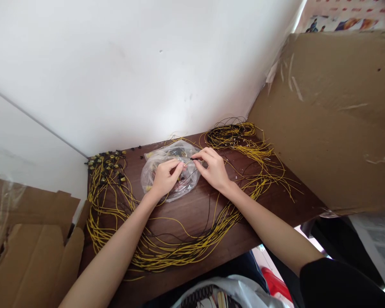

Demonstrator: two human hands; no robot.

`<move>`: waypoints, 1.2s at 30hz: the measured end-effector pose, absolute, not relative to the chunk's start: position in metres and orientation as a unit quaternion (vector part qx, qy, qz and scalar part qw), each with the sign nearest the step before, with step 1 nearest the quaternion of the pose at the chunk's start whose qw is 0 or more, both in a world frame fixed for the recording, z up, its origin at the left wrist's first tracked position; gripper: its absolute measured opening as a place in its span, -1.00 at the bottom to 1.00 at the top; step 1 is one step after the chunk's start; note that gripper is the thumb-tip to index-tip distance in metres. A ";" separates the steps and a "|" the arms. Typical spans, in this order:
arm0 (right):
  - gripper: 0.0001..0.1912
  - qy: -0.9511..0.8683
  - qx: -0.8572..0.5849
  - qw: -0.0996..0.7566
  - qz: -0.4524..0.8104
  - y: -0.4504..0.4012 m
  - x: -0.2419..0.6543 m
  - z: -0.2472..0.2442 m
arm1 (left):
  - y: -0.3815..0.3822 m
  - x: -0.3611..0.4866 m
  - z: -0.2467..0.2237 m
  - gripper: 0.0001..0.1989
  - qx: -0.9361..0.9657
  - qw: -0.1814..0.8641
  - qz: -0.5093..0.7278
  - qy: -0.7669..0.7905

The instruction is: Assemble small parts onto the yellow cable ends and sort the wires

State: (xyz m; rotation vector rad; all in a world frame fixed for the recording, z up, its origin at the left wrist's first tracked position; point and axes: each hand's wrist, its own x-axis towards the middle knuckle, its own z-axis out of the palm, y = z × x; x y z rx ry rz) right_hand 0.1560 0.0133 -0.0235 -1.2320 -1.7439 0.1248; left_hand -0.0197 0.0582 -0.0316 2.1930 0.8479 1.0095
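Both hands are raised over a clear plastic bag [171,194] on the dark brown table [179,214]. My left hand [167,174] pinches a thin yellow wire [188,162] between thumb and fingertips. Close by on the right, my right hand [212,168] is closed at its fingertips on a small black piece [192,158] at the wire's end. Small parts show through the bag. A long bundle of yellow and black wires [179,255] curves across the table below the hands and under both forearms.
Yellow-black connectors [107,162] cluster at the table's left end. A coiled wire bundle [231,134] lies at the back right. Cardboard stands right [333,128] and left [35,256], with a white wall [131,64] behind. An open bag [244,286] sits below the front edge.
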 end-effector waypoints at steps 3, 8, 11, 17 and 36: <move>-0.83 -0.714 -0.509 0.477 0.056 0.013 0.156 -0.023 | 0.058 -0.020 -0.032 -0.68 0.827 0.292 0.363 0.313; -0.84 -0.716 -0.508 0.475 0.054 0.013 0.156 -0.023 | 0.058 -0.019 -0.032 -0.72 0.830 0.286 0.360 0.316; -0.85 -0.715 -0.513 0.471 0.054 0.013 0.156 -0.023 | 0.057 -0.018 -0.031 -0.78 0.827 0.272 0.369 0.326; -0.86 -0.716 -0.522 0.460 0.058 0.013 0.157 -0.024 | 0.058 -0.018 -0.033 -0.83 0.819 0.245 0.395 0.337; -0.87 -0.722 -0.545 0.415 0.097 0.015 0.158 -0.027 | 0.056 -0.018 -0.030 -0.93 0.798 0.210 0.468 0.317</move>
